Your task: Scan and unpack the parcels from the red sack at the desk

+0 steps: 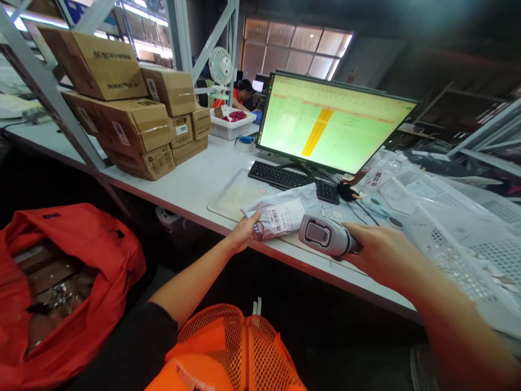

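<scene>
My left hand (243, 233) grips the near left corner of a pale plastic mailing bag (264, 209) at the desk's front edge. A white shipping label (286, 215) with a barcode faces up on the bag. In my right hand (372, 251) is a grey barcode scanner (325, 237), its head directed left, close beside the bag's right end. My right fingers wrap the handle, which is mostly hidden. Under and behind the bag lies a light desk mat (228, 199), with a black keyboard (285, 176) at its far side.
A lit monitor (334, 122) stands behind the keyboard, a black mouse (347, 191) to its right. White plastic baskets (448, 239) crowd the right side. Cardboard boxes (134, 125) are stacked left by a metal post. A red sack (101, 239) holding packages sits lower left. A person (240, 95) works beyond.
</scene>
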{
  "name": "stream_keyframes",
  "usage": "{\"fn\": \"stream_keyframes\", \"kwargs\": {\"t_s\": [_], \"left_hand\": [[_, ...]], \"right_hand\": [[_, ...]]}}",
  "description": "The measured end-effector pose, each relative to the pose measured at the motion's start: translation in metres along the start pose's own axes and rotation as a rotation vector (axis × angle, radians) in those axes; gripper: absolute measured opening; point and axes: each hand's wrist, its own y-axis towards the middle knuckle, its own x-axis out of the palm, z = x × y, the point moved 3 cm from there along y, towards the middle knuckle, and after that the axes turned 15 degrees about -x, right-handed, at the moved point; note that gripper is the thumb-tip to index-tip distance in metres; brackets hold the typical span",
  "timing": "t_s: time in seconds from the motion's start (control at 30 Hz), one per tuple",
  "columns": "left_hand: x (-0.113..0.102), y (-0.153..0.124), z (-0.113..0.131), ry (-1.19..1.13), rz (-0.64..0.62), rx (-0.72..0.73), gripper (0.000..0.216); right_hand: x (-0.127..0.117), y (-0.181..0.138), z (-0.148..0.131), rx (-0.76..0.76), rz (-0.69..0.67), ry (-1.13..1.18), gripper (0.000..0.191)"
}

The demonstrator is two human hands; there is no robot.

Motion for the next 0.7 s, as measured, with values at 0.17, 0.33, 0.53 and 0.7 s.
{"fn": "stream_keyframes", "kwargs": {"t_s": [0.17,0.33,0.53,0.7], "left_hand": [[-0.023,-0.001,0.026,-0.117,0.056,0.108,0.031],[-0.066,0.002,0.068,-0.257,0.184,0.280,0.030],[-0.120,0.013,0.097,-0.302,0.404,0.528,0.024],[-0.151,0.022,0.089,-0.020,0.709,0.735,0.028]], "right_hand": [[0.045,-0.005,0.076,0.364,0.014,-0.040,0.036],[0.110,-0.025,0.137,0.764,-0.124,-0.027,0.044],[0.135,-0.035,0.148,0.932,-0.174,0.014,0.057],[0.108,0.011,0.152,0.912,0.101,-0.108,0.059]]}}
